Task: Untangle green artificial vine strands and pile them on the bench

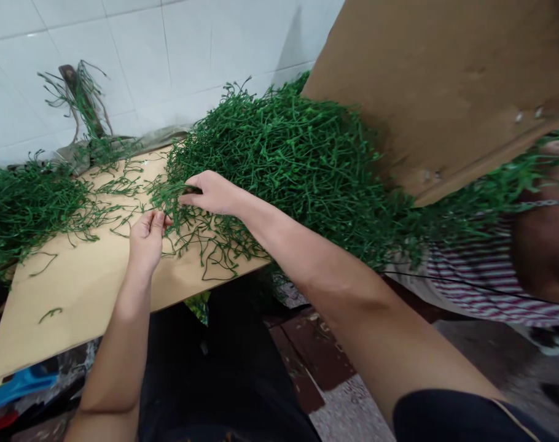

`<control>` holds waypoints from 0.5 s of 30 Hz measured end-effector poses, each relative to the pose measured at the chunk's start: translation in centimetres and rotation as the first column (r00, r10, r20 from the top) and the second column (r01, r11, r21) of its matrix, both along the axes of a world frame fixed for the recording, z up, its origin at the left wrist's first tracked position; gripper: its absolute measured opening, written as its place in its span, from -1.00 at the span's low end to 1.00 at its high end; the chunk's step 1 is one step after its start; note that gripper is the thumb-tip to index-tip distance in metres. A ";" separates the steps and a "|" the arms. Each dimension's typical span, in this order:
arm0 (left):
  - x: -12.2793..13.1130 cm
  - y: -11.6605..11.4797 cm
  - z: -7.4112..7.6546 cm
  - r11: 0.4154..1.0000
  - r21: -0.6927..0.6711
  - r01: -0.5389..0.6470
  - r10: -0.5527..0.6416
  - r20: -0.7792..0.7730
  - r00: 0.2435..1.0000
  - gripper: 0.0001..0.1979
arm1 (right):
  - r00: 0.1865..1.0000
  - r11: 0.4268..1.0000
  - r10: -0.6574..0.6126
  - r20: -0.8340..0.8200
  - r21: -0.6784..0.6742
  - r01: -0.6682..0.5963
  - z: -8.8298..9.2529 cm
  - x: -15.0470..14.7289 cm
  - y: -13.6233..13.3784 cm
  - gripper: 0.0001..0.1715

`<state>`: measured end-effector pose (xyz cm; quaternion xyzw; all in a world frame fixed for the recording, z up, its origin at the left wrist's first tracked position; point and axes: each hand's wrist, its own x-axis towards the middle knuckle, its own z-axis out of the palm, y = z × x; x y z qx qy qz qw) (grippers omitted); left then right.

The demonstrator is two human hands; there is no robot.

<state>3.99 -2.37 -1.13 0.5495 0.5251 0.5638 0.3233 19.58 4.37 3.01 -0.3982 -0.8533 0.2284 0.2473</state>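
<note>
A big tangled heap of green plastic stems lies on a tan board against a white tiled wall. My right hand rests on the heap's left edge with its fingers pinched into the stems. My left hand sits just below and left of it on the board, its fingers curled round a thin green strand at the heap's fringe. Loose strands trail over the board between the two hands.
A second pile of green stems covers the board's left end. A brown board leans over the heap at upper right. Another person in a striped shirt is at the right. A blue object lies below the board's left corner.
</note>
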 end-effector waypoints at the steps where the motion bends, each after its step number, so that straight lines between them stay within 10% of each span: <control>1: 0.0 -0.1 0.0 1.000 -0.020 0.001 -0.002 -0.008 1.000 -0.74 | 0.995 0.990 -0.061 0.085 0.131 0.050 -0.2 0.1 0.2 -0.71; 6: 0.3 -0.3 -0.3 0.997 -0.081 0.011 -0.015 -0.049 0.999 -0.71 | 0.896 0.852 -0.216 0.388 0.523 -0.021 -0.7 0.3 1.3 -0.68; 15: -0.9 -0.8 -0.4 0.980 -0.166 -0.111 0.096 -0.092 0.991 -0.70 | 0.843 0.791 -0.196 0.501 0.589 -0.166 -0.8 -2.1 4.3 -0.62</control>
